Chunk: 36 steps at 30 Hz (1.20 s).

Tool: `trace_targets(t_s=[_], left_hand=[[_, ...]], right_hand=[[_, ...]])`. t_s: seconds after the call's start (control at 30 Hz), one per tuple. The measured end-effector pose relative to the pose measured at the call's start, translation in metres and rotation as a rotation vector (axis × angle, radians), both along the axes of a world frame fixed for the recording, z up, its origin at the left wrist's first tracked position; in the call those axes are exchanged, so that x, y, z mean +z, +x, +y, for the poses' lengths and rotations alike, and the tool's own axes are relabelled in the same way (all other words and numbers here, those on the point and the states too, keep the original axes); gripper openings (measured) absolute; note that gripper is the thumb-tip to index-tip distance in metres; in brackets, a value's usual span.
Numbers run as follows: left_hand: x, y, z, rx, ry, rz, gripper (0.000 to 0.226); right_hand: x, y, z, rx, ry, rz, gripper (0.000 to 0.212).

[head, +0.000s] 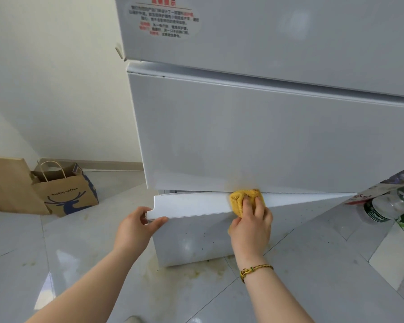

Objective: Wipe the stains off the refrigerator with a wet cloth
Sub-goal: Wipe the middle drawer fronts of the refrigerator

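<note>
A white refrigerator (254, 136) fills the upper right, with three doors stacked. The lowest door (196, 203) stands swung open towards me. My left hand (138, 227) grips the open door's top left corner, thumb on its front face. My right hand (252, 222) holds a bunched yellow cloth (240, 197) and presses it onto the top edge of that door, just under the middle door's bottom edge. A faint yellowish smear (243, 180) shows on the middle door right above the cloth. Small dark specks dot the lowest door's front (196, 236).
Two brown paper bags (63, 190) stand on the floor by the wall at left. Plastic bottles (387, 208) lie on the floor at right. Yellowish stains (173, 273) mark the grey tiles below the open door. A label with red text (163, 17) sits on the top door.
</note>
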<state>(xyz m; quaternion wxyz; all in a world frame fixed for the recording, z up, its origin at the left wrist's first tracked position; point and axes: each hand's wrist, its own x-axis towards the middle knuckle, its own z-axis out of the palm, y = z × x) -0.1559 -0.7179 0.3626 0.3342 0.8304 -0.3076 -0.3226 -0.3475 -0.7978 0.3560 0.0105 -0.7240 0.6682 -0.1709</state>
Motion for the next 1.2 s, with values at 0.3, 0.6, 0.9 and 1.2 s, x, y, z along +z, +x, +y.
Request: trace_targets(t_s=[0.3, 0.6, 0.9, 1.2], left_hand=[[-0.007, 0.038, -0.033, -0.154, -0.043, 0.091, 0.037], [-0.008, 0.056, -0.041, -0.315, -0.058, 0.096, 0.036], [0.007, 0.044, -0.035, -0.270, -0.143, 0.121, 0.037], [0.025, 0.034, -0.034, -0.210, -0.145, 0.286, 0.028]], right_hand=[[-0.006, 0.045, 0.017, -0.047, 0.053, -0.173, 0.050], [-0.011, 0.117, 0.040, 0.149, -0.066, -0.286, 0.062], [-0.011, 0.104, 0.024, 0.043, -0.122, -0.509, 0.035], [-0.009, 0.124, 0.030, -0.162, 0.109, -0.870, 0.020]])
